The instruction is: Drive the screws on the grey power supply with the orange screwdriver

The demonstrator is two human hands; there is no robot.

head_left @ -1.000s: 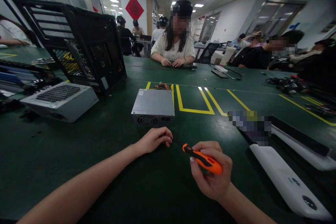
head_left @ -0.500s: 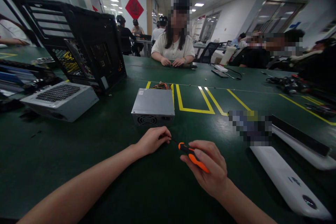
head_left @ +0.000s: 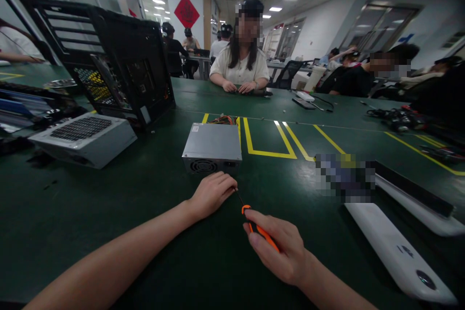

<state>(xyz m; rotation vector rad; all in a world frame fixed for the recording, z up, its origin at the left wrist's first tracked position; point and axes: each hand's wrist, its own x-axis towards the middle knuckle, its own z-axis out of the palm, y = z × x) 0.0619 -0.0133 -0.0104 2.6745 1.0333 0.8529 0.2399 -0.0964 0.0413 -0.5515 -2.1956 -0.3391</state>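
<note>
My right hand [head_left: 279, 246] is wrapped round the orange and black handle of a screwdriver [head_left: 266, 238]. Its thin dark shaft points forward and left, with the tip at the fingertips of my left hand [head_left: 212, 194]. The fingers of that hand are pinched together around the tip; whatever they hold is hidden or too small to name. Just beyond my left hand sits a grey power supply [head_left: 211, 139], its fan grille and socket facing me and coloured cables bunched behind it.
To the left stand an open black computer case [head_left: 145, 53] and a second power supply [head_left: 109, 141]. Two white devices [head_left: 388, 244] lie on the right of the green table [head_left: 152, 266]. Opposite sits a person [head_left: 238, 65] with hands on the table. Cables [head_left: 394, 117] lie at far right.
My right hand has shifted slightly left and down, its fingers closing further over the screwdriver handle. The screwdriver now stands steeper in view. My left fingers have rolled a little over the tip.
</note>
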